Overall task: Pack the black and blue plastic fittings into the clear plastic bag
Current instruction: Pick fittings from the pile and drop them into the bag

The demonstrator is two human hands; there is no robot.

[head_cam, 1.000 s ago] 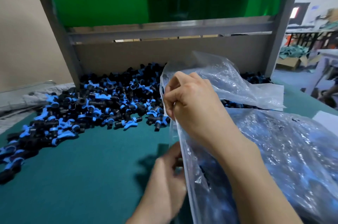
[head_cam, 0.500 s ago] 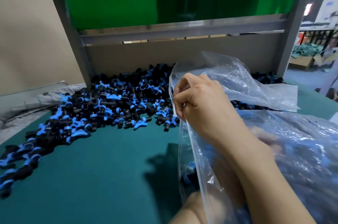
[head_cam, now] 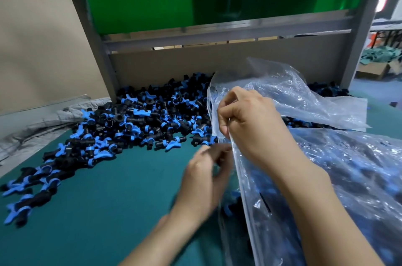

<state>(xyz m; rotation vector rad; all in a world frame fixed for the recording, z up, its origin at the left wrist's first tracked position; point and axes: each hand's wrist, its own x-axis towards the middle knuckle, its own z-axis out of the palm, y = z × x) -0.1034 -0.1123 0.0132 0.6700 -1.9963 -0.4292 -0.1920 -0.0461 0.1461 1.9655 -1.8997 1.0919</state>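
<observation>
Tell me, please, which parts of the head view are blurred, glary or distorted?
Head view: the left hand is motion-blurred; the right hand, pinching the clear bag, is sharp; white glare speckles the bag; the grey frame leans from wide-angle distortion.

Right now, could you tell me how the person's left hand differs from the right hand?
The right hand pinches the clear bag at its edge and looks sharp; the left hand is blurred, and I cannot tell if it holds anything. The right hand sits higher, the left hand lower beside the bag's opening. Both are bare.
</observation>
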